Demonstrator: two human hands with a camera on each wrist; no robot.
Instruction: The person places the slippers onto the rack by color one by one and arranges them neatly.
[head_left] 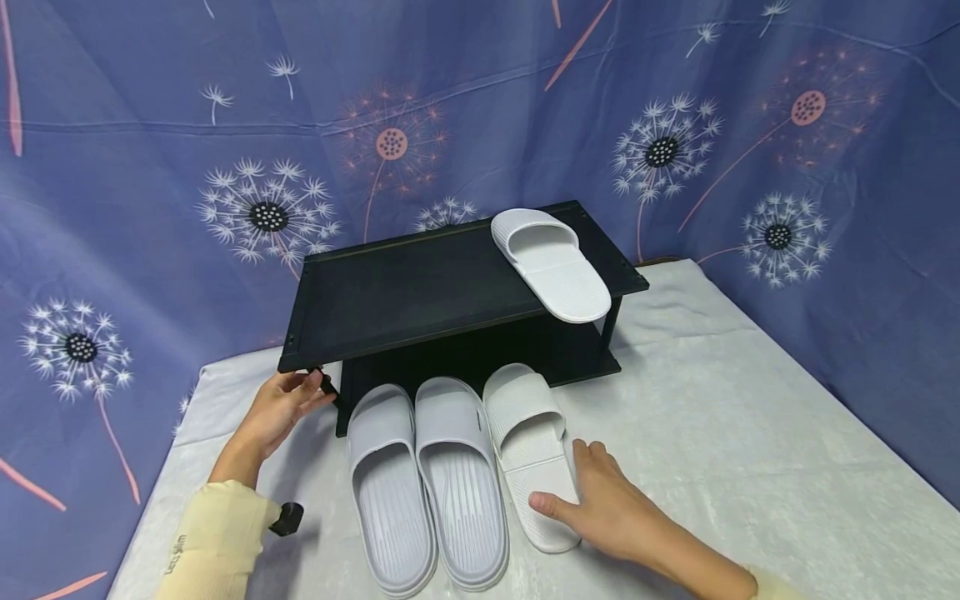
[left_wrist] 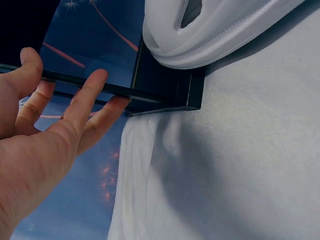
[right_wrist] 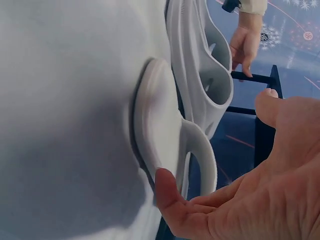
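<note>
White ribbed backless slipper w/ broad strap [head_left: 540,508] lies lower ctr of frame, toe up twd rack, just L of person's R hand [head_left: 615,508]. R hand is wide open, thumb out over heel end of sole, other fingers by slipper's rt side; rt wrist view has a fingertip at sole edge, can't tell if it presses. L hand [head_left: 273,408], mid-left, has fingers fairly straight & apart, touching a thin dark bar at L end of black flat-topped two-tier rack [head_left: 405,287]; can't tell how firmly. Two pale grey moulded slides [head_left: 465,500] sit side by side just L of the white one. Second white slipper [head_left: 570,279] rests on rack top near its rt end, upper ctr-right, heel past front edge; bare black top runs L from it to the mid-left corner. Open room: white cloth [head_left: 750,417] spreads from R hand to rt of frame, up to blue dandelion-print fabric [head_left: 480,125]
</note>
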